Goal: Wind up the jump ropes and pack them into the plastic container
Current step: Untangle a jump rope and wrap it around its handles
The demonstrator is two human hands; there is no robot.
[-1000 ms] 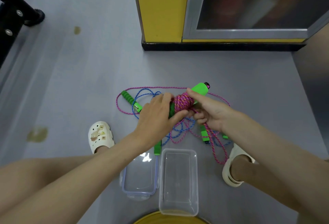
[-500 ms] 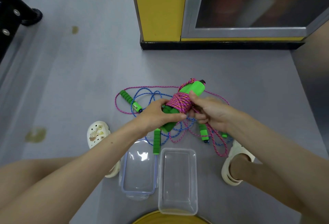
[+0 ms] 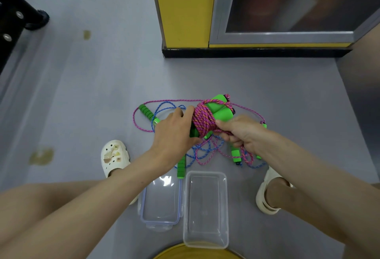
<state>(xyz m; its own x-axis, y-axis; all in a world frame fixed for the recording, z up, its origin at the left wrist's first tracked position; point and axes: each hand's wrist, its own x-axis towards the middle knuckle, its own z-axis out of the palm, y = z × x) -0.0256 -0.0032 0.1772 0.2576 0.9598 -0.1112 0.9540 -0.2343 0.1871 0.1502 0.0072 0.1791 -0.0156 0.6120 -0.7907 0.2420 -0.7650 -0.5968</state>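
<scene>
The grey floor (image 3: 82, 94) lies open to my left; a yellow cabinet (image 3: 185, 11) bounds it ahead. My left hand (image 3: 174, 133) and right hand (image 3: 242, 133) hold the pink jump rope bundle (image 3: 203, 121) between them, fingers clamped on its wound coils and green foam handles. Loose blue rope (image 3: 197, 151) sprawls beneath. The clear plastic container (image 3: 205, 244) sits open near my feet, its lid (image 3: 160, 223) just beside it.
</scene>
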